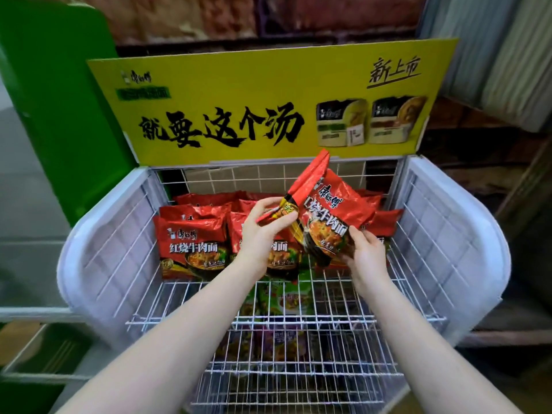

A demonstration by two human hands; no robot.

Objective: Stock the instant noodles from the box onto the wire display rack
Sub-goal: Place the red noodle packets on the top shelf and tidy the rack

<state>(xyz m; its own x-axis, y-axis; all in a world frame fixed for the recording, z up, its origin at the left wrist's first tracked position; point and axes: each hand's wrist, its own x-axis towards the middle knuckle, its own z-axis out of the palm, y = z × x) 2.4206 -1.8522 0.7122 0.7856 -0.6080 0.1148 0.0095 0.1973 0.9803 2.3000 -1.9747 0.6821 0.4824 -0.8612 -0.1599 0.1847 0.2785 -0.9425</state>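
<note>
Left grip (263, 234) pinches rear packet (309, 177), right grip (369, 258) holds front packet (331, 216).

The white wire display rack (328, 319) has a grid shelf between two white side panels (119, 243). Red noodle packets (194, 246) lie overlapping in rows along the shelf's back half, faces up. Blurred green and purple packets (286, 297) show through the grid on a lower tier.
</note>
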